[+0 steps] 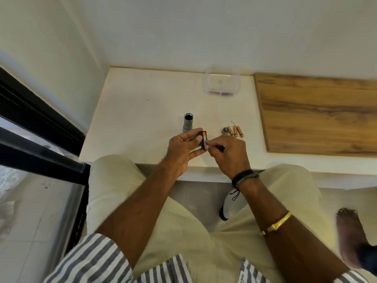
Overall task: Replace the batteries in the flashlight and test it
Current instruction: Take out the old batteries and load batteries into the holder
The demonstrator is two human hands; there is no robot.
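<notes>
White bench (142, 103) set against a plain wall, with a wooden board (318, 113) lying on its right part.

Item 1: flashlight body (188, 122), grey, standing upright on its head with the open end up, apparently parked so the tube is ready for reloading.

Item 2: tail cap (225, 130), laid just beside three tan batteries (235, 131); these are grouped apart from the work, probably the spent set.

Item 3: battery carrier (203, 139), black with one orange cell showing. The left hand (181, 150) grips it, held above the bench edge and turned toward the right hand (228, 154). That hand's curled thumb and forefinger pinch its side, seemingly seating a cell; something dark sits under those fingers, unidentifiable.

Item 4: clear plastic container (222, 83) at the rear of the bench.
</notes>
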